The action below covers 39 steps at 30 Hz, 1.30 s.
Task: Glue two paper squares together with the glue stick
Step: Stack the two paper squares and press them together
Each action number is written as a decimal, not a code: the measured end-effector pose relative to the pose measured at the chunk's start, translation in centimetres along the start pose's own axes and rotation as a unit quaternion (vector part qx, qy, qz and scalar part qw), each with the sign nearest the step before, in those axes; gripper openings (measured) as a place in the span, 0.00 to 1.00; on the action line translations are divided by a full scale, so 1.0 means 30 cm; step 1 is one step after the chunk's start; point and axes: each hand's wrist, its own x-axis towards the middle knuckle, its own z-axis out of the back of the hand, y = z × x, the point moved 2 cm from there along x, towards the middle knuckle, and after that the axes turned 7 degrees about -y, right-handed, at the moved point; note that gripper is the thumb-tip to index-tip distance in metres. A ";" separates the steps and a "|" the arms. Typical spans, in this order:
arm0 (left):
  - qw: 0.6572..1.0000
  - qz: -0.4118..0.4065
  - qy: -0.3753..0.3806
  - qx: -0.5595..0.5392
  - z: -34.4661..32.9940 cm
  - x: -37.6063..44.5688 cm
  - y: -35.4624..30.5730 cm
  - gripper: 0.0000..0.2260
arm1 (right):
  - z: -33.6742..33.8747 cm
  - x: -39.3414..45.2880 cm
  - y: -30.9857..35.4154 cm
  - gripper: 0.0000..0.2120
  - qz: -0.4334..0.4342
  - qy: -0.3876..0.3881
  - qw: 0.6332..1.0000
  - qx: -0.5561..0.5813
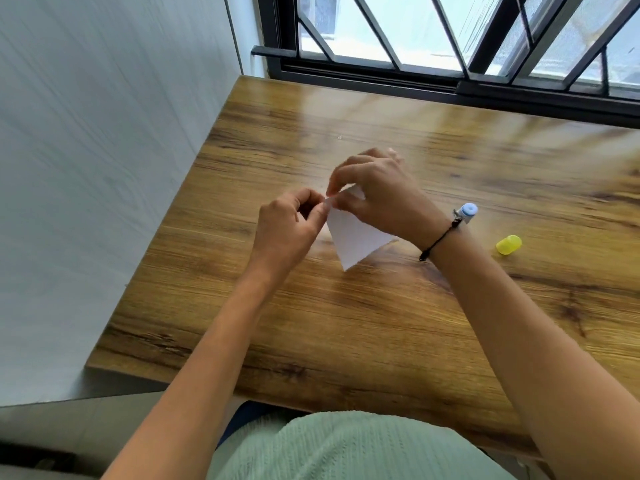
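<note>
White paper squares [353, 237] are held just above the wooden table [381, 323], one corner pointing toward me. My left hand [289, 226] pinches the paper's upper left corner between thumb and forefinger. My right hand [377, 192] grips the top edge beside it, fingers curled over the sheet and hiding its upper part. I cannot tell whether one or two sheets are there. The glue stick [467, 212] lies uncapped on the table, partly behind my right wrist. Its yellow cap [508, 244] lies apart to the right.
A grey wall runs along the table's left edge. A barred window [450, 39] stands behind the far edge. A tiny scrap [340, 137] lies on the far part of the table. My lap in green cloth is below the near edge.
</note>
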 end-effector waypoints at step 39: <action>0.993 0.055 -0.034 -0.104 -0.039 -0.078 0.000 0.07 | 0.047 0.011 0.004 0.08 -0.096 -0.167 0.974 0.123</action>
